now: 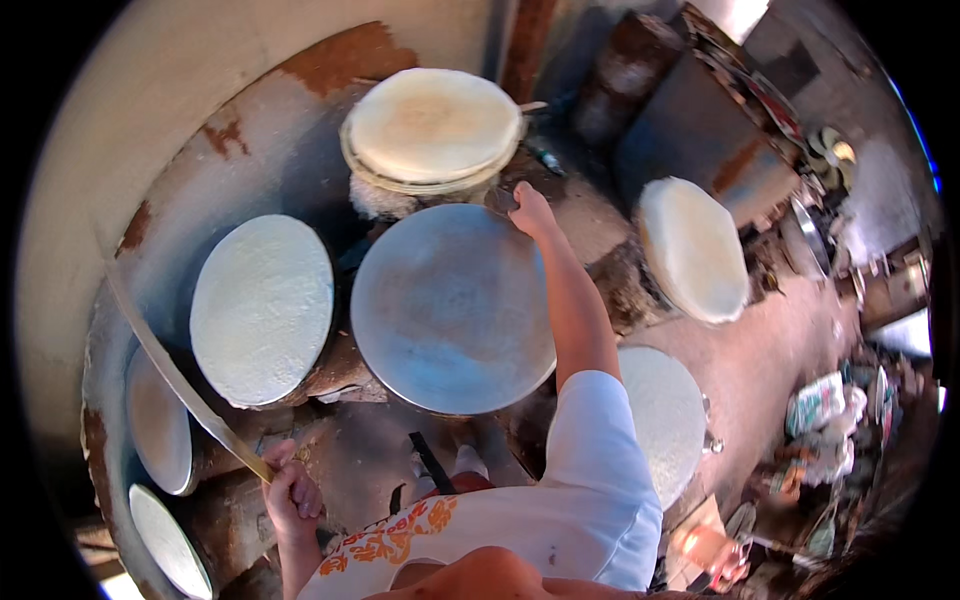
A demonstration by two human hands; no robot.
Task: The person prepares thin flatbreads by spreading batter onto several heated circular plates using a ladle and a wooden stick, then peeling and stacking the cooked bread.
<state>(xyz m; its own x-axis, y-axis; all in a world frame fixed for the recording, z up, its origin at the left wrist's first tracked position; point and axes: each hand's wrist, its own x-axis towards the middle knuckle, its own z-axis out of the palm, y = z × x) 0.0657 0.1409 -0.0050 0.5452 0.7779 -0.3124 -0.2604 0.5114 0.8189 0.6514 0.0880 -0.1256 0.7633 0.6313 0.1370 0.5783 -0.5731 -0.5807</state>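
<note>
My left hand (292,488) is closed on the yellowish handle end of a long, thin, pale flat blade (185,390), which reaches up and left past a round pan of white batter (260,310). My right hand (530,212) is stretched out to the far right rim of a bare grey round griddle (452,310), closed on a small dark object (500,200) that I cannot make out clearly. Just beyond that griddle, a stack of pale round flatbreads (430,125) rests on a round base.
Another pale flatbread stack (690,250) is at the right. A white-coated pan (665,425) lies lower right, partly behind my arm. Two more pans (160,420) (165,540) stand along the rusty curved wall (230,140). A fan (830,150), metal containers (680,130) and piled bags (820,420) line the right side.
</note>
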